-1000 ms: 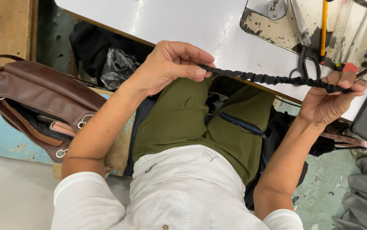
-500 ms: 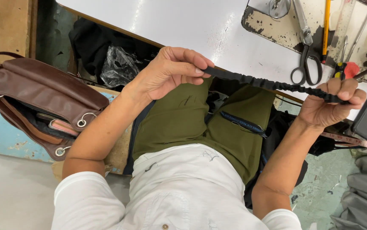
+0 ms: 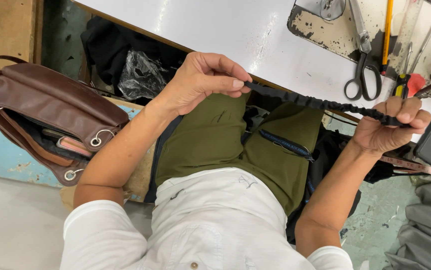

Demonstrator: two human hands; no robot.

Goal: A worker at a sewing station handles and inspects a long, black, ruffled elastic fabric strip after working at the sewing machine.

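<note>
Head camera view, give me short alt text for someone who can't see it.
Two hands, the left hand and right hand, hold a black gathered fabric strap stretched between them above a lap in olive trousers. A brown leather bag sits to the left, and scissors lie on the white table.

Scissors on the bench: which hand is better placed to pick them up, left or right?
Right, probably. The right hand grips one end of the black gathered strap just below the scissors. The left hand pinches the other end, farther away. Either would have to let go first.
</note>
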